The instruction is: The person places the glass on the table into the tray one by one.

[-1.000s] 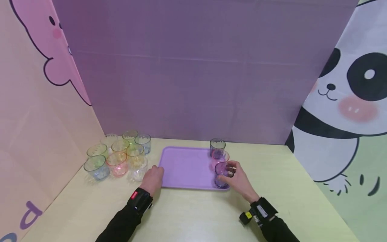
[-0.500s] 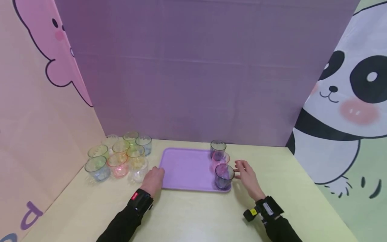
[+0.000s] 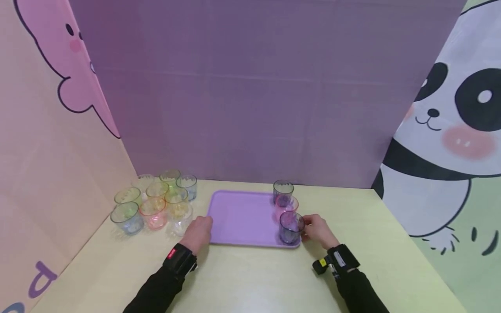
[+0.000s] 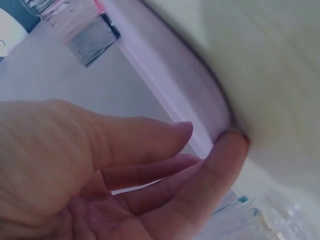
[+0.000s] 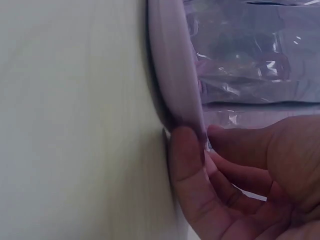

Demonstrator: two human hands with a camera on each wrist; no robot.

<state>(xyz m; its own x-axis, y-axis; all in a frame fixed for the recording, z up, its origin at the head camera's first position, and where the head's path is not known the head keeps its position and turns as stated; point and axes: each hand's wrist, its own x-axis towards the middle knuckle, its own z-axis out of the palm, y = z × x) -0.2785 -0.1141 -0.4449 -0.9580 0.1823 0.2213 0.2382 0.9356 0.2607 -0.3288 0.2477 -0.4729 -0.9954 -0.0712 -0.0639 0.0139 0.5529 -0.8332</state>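
Observation:
A purple tray (image 3: 242, 219) lies on the table. Three glasses stand in a row along its right side: a dark one (image 3: 290, 238) at the front, a pink one (image 3: 279, 213) behind it and another dark one (image 3: 282, 188) at the back. My left hand (image 3: 198, 232) holds the tray's left edge; in the left wrist view the thumb (image 4: 165, 137) is over the rim and the index finger under it. On the right side, my right hand (image 3: 318, 230) pinches the rim beside the front dark glass, with the index finger (image 5: 187, 155) beneath the edge.
Several coloured glasses, among them a blue one (image 3: 129, 219) and an orange-pink one (image 3: 154, 215), cluster at the table's left, close to my left hand. A purple backdrop (image 3: 250, 95) rises behind the table (image 3: 242, 278), with printed panels on both sides.
My right hand has let go of the front dark glass, which stays on the tray. It drew off to the right, then came down and took hold of the tray's right edge.

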